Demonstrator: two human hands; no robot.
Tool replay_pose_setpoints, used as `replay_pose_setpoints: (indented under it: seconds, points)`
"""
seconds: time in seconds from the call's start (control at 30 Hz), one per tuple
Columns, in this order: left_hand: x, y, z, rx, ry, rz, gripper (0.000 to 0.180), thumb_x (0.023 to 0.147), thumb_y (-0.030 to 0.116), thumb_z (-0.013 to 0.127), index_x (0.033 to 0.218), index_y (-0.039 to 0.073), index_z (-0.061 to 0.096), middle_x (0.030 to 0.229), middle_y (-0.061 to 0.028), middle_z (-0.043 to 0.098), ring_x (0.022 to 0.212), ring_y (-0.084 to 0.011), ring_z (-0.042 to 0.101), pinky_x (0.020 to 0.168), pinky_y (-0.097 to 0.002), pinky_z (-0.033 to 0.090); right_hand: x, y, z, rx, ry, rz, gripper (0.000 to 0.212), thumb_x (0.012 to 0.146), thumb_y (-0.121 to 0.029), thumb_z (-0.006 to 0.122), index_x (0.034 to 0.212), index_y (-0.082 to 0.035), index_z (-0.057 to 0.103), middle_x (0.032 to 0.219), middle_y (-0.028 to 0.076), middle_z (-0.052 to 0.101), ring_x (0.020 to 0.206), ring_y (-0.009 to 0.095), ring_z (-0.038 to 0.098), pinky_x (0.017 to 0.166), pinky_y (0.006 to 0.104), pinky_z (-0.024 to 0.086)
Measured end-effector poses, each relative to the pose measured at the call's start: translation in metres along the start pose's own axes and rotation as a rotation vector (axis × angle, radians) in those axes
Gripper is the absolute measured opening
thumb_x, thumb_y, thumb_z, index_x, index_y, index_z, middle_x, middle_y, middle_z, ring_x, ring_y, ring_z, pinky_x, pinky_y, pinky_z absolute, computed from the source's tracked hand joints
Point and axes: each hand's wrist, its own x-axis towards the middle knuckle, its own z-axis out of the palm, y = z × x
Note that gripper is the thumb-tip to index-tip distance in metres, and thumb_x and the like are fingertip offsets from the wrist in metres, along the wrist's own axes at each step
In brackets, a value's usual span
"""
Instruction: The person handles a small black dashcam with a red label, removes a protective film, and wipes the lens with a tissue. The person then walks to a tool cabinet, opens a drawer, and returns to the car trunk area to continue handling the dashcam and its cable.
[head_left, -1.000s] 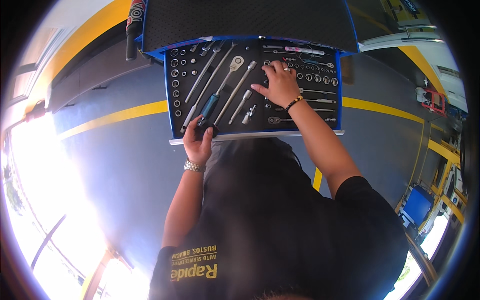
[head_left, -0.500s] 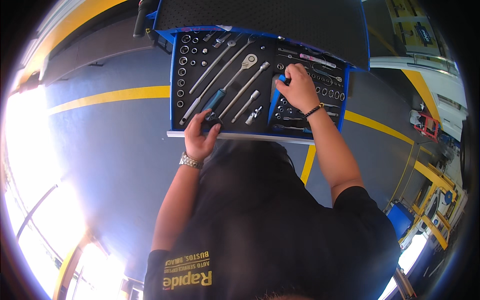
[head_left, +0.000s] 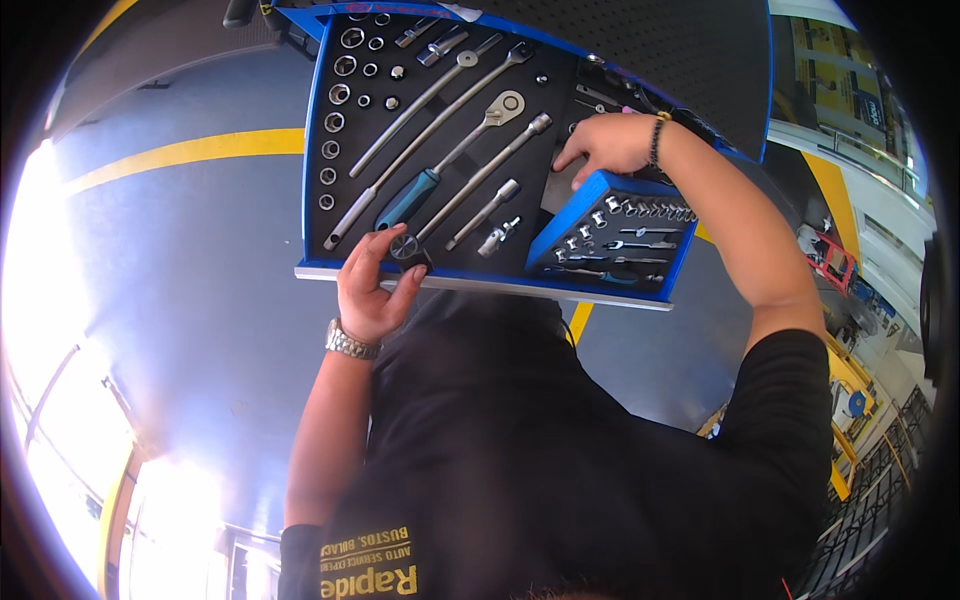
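Observation:
My left hand (head_left: 372, 290) is at the front edge of the tool drawer (head_left: 470, 282), its thumb and fingers closed round a round black object (head_left: 407, 248) with a dial-like top. Just beyond it lies a ratchet wrench (head_left: 408, 197) with a teal handle. My right hand (head_left: 612, 145) reaches over a blue-edged foam tool tray (head_left: 590, 205) that stands tilted up in the drawer's right side. Its fingers are apart and point down behind the raised edge, with nothing visible in them. Small sockets (head_left: 600, 218) and small hand tools sit in the tilted tray.
A dark foam insert on the left holds large sockets (head_left: 340, 95), extension bars (head_left: 480, 160) and a universal joint (head_left: 497, 238). The cabinet's black ribbed top (head_left: 670, 60) overhangs the drawer's far side. Grey floor (head_left: 220, 230) with yellow lines surrounds it.
My right hand has left the blue tray edge and moved farther back behind it. The tray's right part now stands more tilted. My left hand stays on the black object; the view has shifted.

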Motion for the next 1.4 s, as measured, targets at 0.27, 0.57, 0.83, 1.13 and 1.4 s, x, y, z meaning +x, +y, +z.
replay_pose_setpoints:
  seconds: [0.27,0.57,0.83,1.13,1.4]
  points:
    - [0.000,0.006,-0.007,0.004,-0.029,0.039,0.046,0.077,0.010,0.079,0.119,0.002,0.062,0.093,-0.0147,0.067,0.084,-0.0310,0.067,0.076,-0.0364,0.054,0.022,0.003,-0.005,-0.534,0.187,-0.571,0.032,0.080,-0.038,0.073,0.088,-0.009,0.061,0.103,0.010,0.064,0.089,0.036,0.065,0.068,0.0467,0.051]
    - [-0.002,0.003,-0.007,-0.027,0.068,0.046,0.046,0.077,0.012,0.079,0.119,0.003,0.064,0.089,-0.0123,0.066,0.077,-0.0274,0.066,0.068,-0.0343,0.054,0.020,0.049,0.027,-0.748,0.592,-0.763,0.038,0.084,-0.023,0.064,0.120,-0.032,0.059,0.156,0.003,0.033,0.147,0.025,0.026,0.122,0.0477,0.012]
    - [-0.004,0.005,0.001,-0.044,0.155,-0.013,0.044,0.078,0.012,0.078,0.119,0.002,0.064,0.088,-0.0108,0.066,0.079,-0.0240,0.065,0.073,-0.0327,0.053,0.022,0.042,0.034,-0.628,0.547,-0.604,0.014,0.084,-0.022,0.066,0.096,-0.028,0.068,0.155,0.000,0.033,0.148,0.022,0.024,0.123,0.0509,0.011]
    - [-0.004,0.009,0.006,0.049,0.150,-0.067,0.042,0.080,0.013,0.078,0.119,0.002,0.065,0.091,-0.0113,0.068,0.082,-0.0240,0.067,0.076,-0.0322,0.053,0.011,0.034,0.023,-0.509,0.671,-0.745,0.012,0.080,-0.018,0.072,0.091,-0.022,0.071,0.137,0.004,0.052,0.138,0.026,0.040,0.117,0.0488,0.030]
    - [-0.010,0.002,0.010,-0.233,0.142,-0.239,0.041,0.086,0.008,0.074,0.125,0.001,0.062,0.097,-0.0042,0.068,0.088,-0.0105,0.064,0.080,-0.0262,0.051,-0.062,0.057,-0.005,0.006,1.280,-0.345,0.013,0.089,-0.009,0.068,0.101,-0.008,0.065,0.105,0.004,0.070,0.094,0.021,0.068,0.080,0.0328,0.052]
